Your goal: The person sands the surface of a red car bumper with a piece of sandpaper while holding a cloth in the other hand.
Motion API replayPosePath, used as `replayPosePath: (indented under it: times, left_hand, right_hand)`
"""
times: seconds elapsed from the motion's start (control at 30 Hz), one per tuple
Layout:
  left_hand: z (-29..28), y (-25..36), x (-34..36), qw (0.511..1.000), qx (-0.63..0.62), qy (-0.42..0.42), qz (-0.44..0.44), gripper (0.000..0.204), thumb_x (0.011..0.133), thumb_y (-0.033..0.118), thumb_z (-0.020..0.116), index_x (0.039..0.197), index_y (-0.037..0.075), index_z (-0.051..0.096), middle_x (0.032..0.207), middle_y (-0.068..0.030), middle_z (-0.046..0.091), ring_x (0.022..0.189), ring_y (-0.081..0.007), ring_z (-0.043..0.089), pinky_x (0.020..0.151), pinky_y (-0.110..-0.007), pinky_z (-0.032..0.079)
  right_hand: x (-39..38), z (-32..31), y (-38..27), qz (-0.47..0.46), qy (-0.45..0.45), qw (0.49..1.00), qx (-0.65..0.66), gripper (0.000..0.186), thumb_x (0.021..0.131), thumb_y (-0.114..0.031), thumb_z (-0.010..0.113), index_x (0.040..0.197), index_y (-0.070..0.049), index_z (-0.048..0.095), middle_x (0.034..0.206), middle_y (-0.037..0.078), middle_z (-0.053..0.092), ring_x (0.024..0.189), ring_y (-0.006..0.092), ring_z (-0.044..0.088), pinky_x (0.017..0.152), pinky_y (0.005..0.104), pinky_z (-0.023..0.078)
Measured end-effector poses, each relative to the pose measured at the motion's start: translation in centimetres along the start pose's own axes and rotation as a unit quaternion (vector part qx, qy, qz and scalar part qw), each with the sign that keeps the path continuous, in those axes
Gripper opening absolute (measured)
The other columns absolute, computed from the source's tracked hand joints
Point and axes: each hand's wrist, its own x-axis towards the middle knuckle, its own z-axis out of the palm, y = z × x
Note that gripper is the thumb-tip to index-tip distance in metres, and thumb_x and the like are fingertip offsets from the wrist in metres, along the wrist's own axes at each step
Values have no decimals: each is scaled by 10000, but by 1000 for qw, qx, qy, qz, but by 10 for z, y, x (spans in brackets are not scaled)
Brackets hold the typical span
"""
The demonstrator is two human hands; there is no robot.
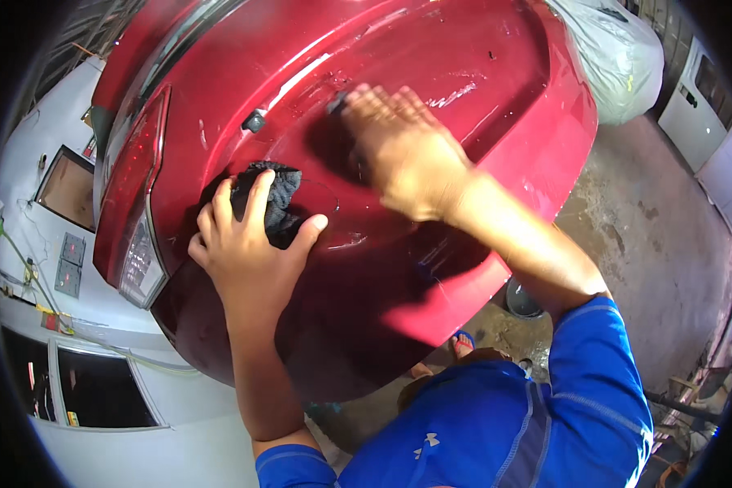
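Note:
A glossy red car body (464,49) lies before me, wet-looking in places. My left hand (248,240) presses a bunched dark cloth (283,193) against the panel, thumb and fingers spread around it. Farther right and higher up, my right hand (407,150) lies flat against the recessed part of the panel, blurred by motion. A bit of dark cloth (339,101) peeks out at its fingertips; the palm hides the rest. Between and above the hands, a small black piece (254,121) sits on the panel. Left of my left hand is the car's light (142,220).
A pale plastic-wrapped bulk (614,61) stands beyond the car at upper right. A dark round container (522,299) is on the wet concrete floor (642,220) below my right arm. A white wall with a window (102,386) and a hose (159,364) runs along the left.

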Motion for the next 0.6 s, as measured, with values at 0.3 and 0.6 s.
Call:
replayPosePath:
  times: [0.3,0.6]
  left_hand:
    - [0,-53,-7,955,-167,240,59,355,716,-14,834,1044,45,712,1097,-157,698,998,-371,709,896,-463,578]
    - [8,-135,-45,960,-99,257,58,354,824,95,864,1156,46,750,1232,-192,687,1135,-394,689,1001,-480,559]
  right_hand:
    - [-28,-40,18,161,124,912,355,605,1036,-86,549,1617,23,423,1610,291,497,1534,402,459,1268,485,387]
    - [-28,-18,-89,-3,-72,982,172,588,1099,-256,531,1624,-11,432,1710,179,415,1603,328,375,1335,533,244]
